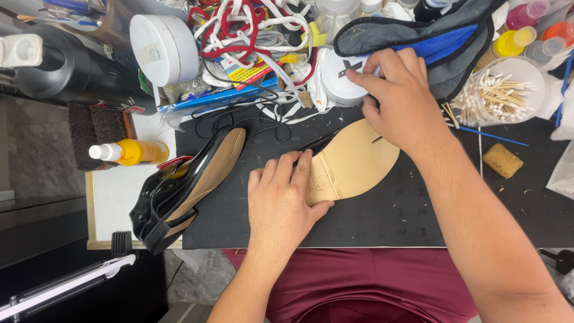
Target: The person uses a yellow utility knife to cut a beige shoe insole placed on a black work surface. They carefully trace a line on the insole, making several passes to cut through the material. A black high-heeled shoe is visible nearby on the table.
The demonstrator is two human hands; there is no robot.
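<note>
- The left hand (pixel 281 200) lies palm down on a black shoe turned sole up, its smooth tan leather sole (pixel 353 161) facing the camera; the fingers are spread flat and pressing on the heel end rather than curled around anything.
- That shoe rests near the middle of a black work mat (pixel 394 215), just in front of the person's dark red lap (pixel 371 287).
- The right hand (pixel 400 96) reaches up past the toe of the shoe to a round white lidded tub (pixel 338 81); its fingertips are bent onto the lid and rim, but whether they actually grip it I cannot tell.
- A second glossy black flat shoe with a tan lining (pixel 191 179) lies on its side to the left, half off the mat's edge.
- A yellow spray bottle with a white cap (pixel 128 152) lies beside that shoe.
- A clear round tub of cotton swabs (pixel 496 96) stands at the far right, near a small tan sponge block (pixel 502 160).
- A tangle of red and white laces (pixel 251 30) is heaped behind the mat.
</note>
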